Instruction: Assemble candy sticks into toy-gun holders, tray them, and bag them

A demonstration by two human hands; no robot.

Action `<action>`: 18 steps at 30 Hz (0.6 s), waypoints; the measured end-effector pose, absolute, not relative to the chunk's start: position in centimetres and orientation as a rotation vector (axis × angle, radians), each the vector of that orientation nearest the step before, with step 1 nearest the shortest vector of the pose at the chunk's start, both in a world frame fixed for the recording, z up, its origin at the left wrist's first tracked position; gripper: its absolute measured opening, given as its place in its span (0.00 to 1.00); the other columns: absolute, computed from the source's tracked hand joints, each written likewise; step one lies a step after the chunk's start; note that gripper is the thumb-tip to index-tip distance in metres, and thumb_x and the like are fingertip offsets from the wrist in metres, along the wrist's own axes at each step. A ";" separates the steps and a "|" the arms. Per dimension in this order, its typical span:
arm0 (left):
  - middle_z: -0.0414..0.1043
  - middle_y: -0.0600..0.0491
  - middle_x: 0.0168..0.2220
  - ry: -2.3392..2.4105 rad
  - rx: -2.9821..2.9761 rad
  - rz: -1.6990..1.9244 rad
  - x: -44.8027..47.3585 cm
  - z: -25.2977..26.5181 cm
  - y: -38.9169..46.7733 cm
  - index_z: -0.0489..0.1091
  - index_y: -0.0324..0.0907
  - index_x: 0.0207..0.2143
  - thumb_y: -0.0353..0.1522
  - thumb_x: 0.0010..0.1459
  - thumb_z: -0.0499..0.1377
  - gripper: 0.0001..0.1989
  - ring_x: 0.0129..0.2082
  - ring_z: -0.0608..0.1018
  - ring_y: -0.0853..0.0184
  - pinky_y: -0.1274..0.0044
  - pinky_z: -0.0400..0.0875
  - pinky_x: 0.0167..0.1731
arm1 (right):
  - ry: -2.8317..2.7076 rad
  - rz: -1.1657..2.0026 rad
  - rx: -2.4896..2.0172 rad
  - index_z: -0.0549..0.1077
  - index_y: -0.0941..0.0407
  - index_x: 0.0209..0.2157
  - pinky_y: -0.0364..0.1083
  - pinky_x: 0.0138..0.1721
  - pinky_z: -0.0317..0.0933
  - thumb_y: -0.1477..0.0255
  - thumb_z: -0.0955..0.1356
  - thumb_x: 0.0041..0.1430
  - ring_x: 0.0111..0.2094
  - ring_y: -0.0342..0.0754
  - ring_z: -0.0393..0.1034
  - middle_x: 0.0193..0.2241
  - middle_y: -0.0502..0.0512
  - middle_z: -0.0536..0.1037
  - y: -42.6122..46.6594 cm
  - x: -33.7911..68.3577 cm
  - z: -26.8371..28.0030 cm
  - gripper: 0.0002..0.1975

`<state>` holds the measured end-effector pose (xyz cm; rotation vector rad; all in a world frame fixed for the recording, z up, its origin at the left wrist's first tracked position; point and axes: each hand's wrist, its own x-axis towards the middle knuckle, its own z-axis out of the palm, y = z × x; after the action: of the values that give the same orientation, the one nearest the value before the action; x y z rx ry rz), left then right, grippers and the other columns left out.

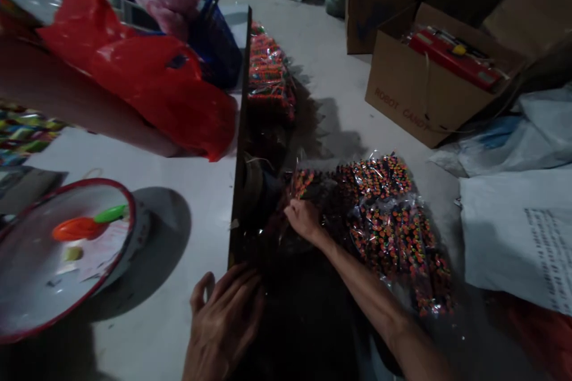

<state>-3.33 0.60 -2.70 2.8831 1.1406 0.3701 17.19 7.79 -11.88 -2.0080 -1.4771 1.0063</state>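
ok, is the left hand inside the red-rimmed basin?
No, the left hand is at the edge of the white table, apart from the red-rimmed basin.

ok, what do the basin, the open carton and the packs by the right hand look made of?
Basin: probably enamelled metal, glossy white with red edging. Open carton: cardboard, matte brown, stiff flaps, printed lettering. Packs: likely clear plastic film, shiny, wrinkled, with sharp glints; contents' material unclear.

packets (388, 232), right of centre: clear glossy plastic; bag (147, 77), upper left: glossy plastic; box (397, 86), upper right: matt cardboard.
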 end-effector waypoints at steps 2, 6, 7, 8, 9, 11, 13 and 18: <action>0.77 0.51 0.39 1.115 2.888 0.400 -3.5 -3.0 0.8 0.70 0.47 0.40 0.31 0.52 0.58 0.11 0.45 0.74 0.54 0.56 0.48 0.56 | -1.380 1.036 -1.868 0.63 0.56 0.20 0.39 0.25 0.47 0.70 0.61 0.59 0.23 0.40 0.61 0.18 0.47 0.66 4.5 18.3 -11.3 0.14; 0.76 0.50 0.40 1.080 2.895 0.414 -3.7 -3.3 1.0 0.69 0.47 0.40 0.32 0.52 0.57 0.12 0.45 0.74 0.54 0.55 0.48 0.56 | -1.077 1.281 -1.671 0.56 0.55 0.17 0.37 0.19 0.44 0.71 0.60 0.57 0.15 0.37 0.55 0.13 0.43 0.58 -0.9 21.4 -11.7 0.15; 0.77 0.50 0.40 1.093 2.897 0.418 -3.6 -3.2 0.9 0.69 0.47 0.40 0.32 0.52 0.58 0.12 0.45 0.74 0.54 0.56 0.48 0.56 | -1.016 1.338 -1.650 0.55 0.55 0.18 0.37 0.17 0.44 0.71 0.59 0.57 0.13 0.37 0.54 0.12 0.42 0.58 -1.6 22.1 -12.0 0.15; 0.77 0.51 0.40 1.110 2.897 0.416 -3.4 -3.0 0.8 0.69 0.47 0.40 0.32 0.51 0.58 0.11 0.45 0.74 0.55 0.56 0.48 0.56 | -0.977 1.379 -1.642 0.55 0.55 0.18 0.37 0.16 0.44 0.71 0.59 0.57 0.12 0.37 0.54 0.11 0.42 0.58 -1.8 22.7 -12.3 0.14; 0.77 0.51 0.39 1.123 2.895 0.407 -3.2 -2.7 0.6 0.70 0.47 0.39 0.32 0.51 0.58 0.11 0.45 0.74 0.56 0.57 0.48 0.56 | -0.964 1.400 -1.641 0.55 0.55 0.18 0.37 0.15 0.44 0.72 0.58 0.57 0.11 0.37 0.54 0.11 0.41 0.58 -1.7 23.1 -12.6 0.14; 0.77 0.52 0.39 1.150 2.886 0.382 -2.7 -2.2 0.4 0.70 0.47 0.38 0.31 0.52 0.58 0.09 0.45 0.75 0.57 0.58 0.49 0.56 | -1.033 1.383 -1.658 0.55 0.55 0.18 0.36 0.14 0.45 0.71 0.58 0.57 0.11 0.37 0.54 0.11 0.41 0.58 -0.3 23.1 -13.1 0.14; 0.77 0.53 0.38 1.182 2.878 0.355 -2.3 -1.7 0.2 0.71 0.46 0.37 0.30 0.52 0.57 0.09 0.45 0.75 0.58 0.59 0.49 0.56 | -1.152 1.344 -1.670 0.55 0.55 0.19 0.36 0.15 0.47 0.71 0.57 0.58 0.11 0.37 0.56 0.11 0.42 0.59 2.1 22.1 -13.1 0.14; 0.77 0.53 0.40 1.219 2.849 0.303 -2.1 -1.4 -0.1 0.71 0.46 0.38 0.29 0.53 0.57 0.09 0.46 0.74 0.59 0.59 0.49 0.56 | -1.417 1.266 -1.737 0.62 0.56 0.21 0.37 0.22 0.55 0.71 0.59 0.59 0.20 0.40 0.66 0.16 0.46 0.67 9.6 17.6 -12.9 0.13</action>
<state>-2.09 -0.10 -1.40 2.8488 1.2190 0.3034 17.57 9.61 -12.88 -1.7372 -1.4165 1.2664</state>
